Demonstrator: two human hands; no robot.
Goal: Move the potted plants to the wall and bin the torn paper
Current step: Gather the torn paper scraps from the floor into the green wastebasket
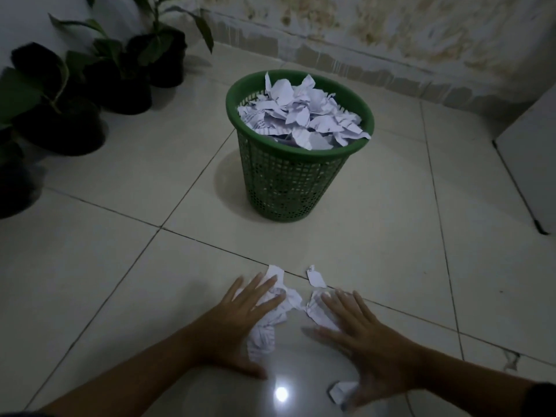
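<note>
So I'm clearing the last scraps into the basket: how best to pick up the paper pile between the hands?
Probably scoop the paper pile from both sides. It lies flat and loose on the floor tiles, with the left hand and right hand open on its flanks. Push the pieces together, then curl fingers under the outer edges and lift as one bunch.

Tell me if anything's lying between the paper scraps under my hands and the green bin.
Nothing visible: bare floor tiles separate the torn paper from the green bin. The bin is already heaped to its rim, though.
</note>
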